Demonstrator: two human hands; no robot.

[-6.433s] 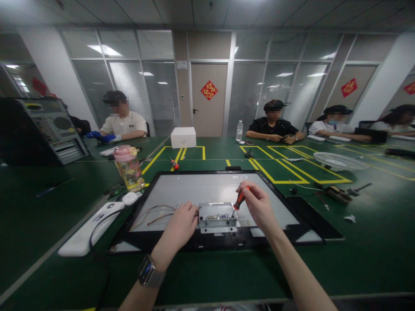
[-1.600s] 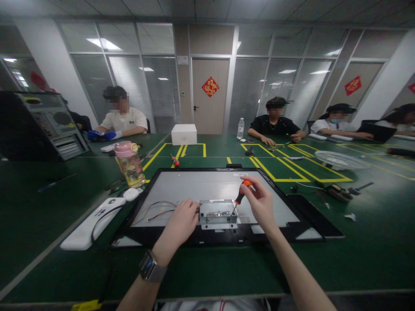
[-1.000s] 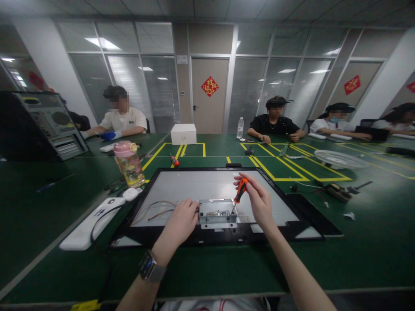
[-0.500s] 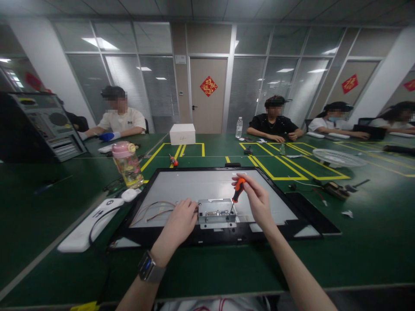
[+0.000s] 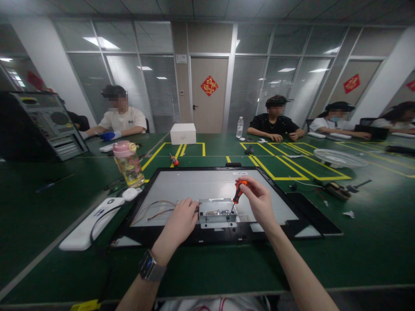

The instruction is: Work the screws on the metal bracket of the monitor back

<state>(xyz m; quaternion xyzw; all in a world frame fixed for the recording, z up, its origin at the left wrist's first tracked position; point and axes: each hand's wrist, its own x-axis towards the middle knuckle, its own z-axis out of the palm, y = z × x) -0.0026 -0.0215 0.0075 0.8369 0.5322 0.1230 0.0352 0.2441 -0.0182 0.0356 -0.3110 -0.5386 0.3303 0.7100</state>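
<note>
A flat monitor panel (image 5: pixel 201 185) in a black frame lies back-up on the green table. A small metal box (image 5: pixel 217 213) sits on its near edge. My left hand (image 5: pixel 179 225), a watch on its wrist, is curled against the box's left side by a bundle of thin wires (image 5: pixel 155 211). My right hand (image 5: pixel 257 201) pinches the orange-and-black handle of a small screwdriver (image 5: pixel 237 194). The screwdriver's tip rests at the box's right end.
A pink-lidded bottle (image 5: pixel 127 164), a white device (image 5: pixel 94 216) with a black cable, a white box (image 5: pixel 183 133), a red screwdriver (image 5: pixel 174 160), a fan grille (image 5: pixel 337 157) and small parts lie around. A computer case (image 5: pixel 42 125) stands at left. Several people sit across the table.
My right hand's fingers keep shifting round the screwdriver handle while its tip stays at the box's right end. My left hand stays put. The view has wobbled slightly.
</note>
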